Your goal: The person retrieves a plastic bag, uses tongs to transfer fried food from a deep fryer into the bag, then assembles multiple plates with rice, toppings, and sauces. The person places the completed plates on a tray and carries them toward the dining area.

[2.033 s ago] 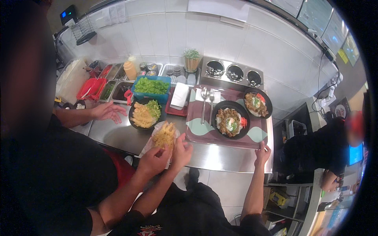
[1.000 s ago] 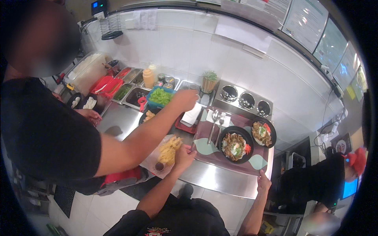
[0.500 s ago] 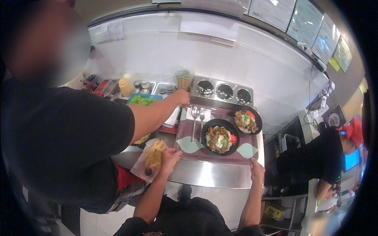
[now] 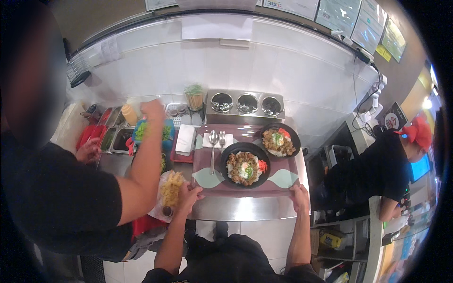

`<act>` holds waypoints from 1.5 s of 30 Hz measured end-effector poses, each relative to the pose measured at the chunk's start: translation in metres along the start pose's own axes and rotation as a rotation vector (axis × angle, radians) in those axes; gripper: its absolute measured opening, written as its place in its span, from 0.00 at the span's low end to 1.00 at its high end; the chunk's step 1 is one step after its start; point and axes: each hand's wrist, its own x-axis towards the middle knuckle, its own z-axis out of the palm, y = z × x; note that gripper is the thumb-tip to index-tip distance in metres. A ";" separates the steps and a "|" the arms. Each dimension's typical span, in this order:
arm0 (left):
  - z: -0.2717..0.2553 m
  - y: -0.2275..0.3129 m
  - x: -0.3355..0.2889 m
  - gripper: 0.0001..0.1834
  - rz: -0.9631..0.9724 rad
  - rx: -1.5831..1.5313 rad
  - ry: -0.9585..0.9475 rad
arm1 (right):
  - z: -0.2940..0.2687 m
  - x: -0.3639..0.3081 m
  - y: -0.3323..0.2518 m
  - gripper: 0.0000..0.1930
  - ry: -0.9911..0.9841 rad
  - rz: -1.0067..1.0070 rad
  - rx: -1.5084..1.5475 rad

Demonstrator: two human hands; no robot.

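Observation:
My left hand (image 4: 188,198) is closed on the near left corner of a maroon serving tray (image 4: 200,165) with pale leaf shapes. At the near right corner, my right hand (image 4: 300,198) grips the tray's edge. Two black bowls hold rice, browned meat, a pale topping with greens and red shreds: the nearer bowl (image 4: 225,172) in the middle, the farther bowl (image 4: 298,145) at the back right. A spoon (image 4: 213,158) and a fork (image 4: 222,137) rest on a white napkin (image 4: 230,140). Fried food (image 4: 171,186) with a sauce cup (image 4: 167,211) lies on paper beside my left hand.
A co-worker's arm (image 4: 144,165) reaches over the counter at left, near a blue container (image 4: 140,132) of greens. Behind the tray stands a steel holder (image 4: 245,119) with three round openings. Another person (image 4: 363,165) works at right. White napkins (image 4: 185,140) lie left of the tray.
My view has shifted, so the tray and counter appear farther left. The co-worker's hand has drawn back from the tray's far left corner toward the greens. Both my hands stay on the tray.

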 end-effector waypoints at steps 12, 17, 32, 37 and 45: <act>-0.006 0.026 0.014 0.44 -0.146 0.081 -0.186 | 0.009 0.039 -0.012 0.22 0.151 -0.102 -0.263; -0.001 0.025 0.012 0.46 -0.162 0.159 -0.130 | 0.031 0.058 -0.031 0.26 0.253 -0.379 -0.562; -0.006 0.015 0.020 0.47 -0.021 0.253 -0.188 | 0.079 0.080 -0.091 0.15 -0.073 -0.344 -0.398; 0.005 0.025 0.018 0.48 -0.077 0.207 -0.212 | 0.071 0.084 -0.083 0.16 -0.078 -0.332 -0.321; -0.001 0.013 0.023 0.49 -0.038 0.169 -0.199 | 0.069 0.072 -0.091 0.20 -0.140 -0.296 -0.367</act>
